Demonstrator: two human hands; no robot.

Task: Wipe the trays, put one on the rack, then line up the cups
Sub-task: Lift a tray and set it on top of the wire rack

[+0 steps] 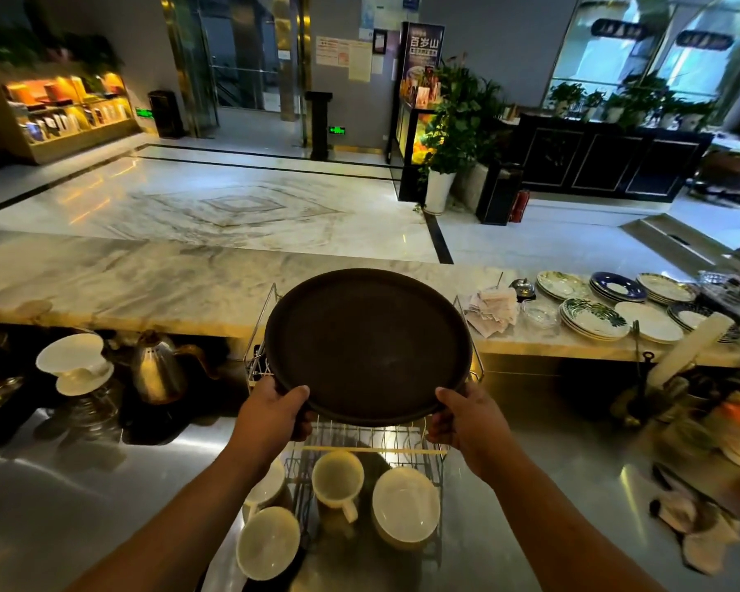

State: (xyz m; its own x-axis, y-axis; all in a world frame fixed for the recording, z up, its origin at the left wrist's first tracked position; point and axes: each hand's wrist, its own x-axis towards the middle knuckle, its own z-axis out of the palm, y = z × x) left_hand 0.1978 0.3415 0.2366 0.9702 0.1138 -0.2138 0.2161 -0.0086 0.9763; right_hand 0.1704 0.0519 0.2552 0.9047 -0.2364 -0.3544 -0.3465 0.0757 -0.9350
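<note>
A round dark brown tray (368, 343) is held tilted above the wire dish rack (359, 442). My left hand (274, 412) grips its near left rim and my right hand (466, 420) grips its near right rim. In the rack below stand a white cup (338, 478) with its handle toward me and a white bowl (404, 504). Two more white cups (268, 542) sit just left of the rack on the steel counter. The rack's far part is hidden behind the tray.
A marble ledge (146, 284) runs behind the rack, with stacked patterned plates (594, 318) and paper slips (490, 311) at right. A steel kettle (159, 369) and white dripper (71, 361) stand at left. A crumpled cloth (697, 531) lies on the counter at right.
</note>
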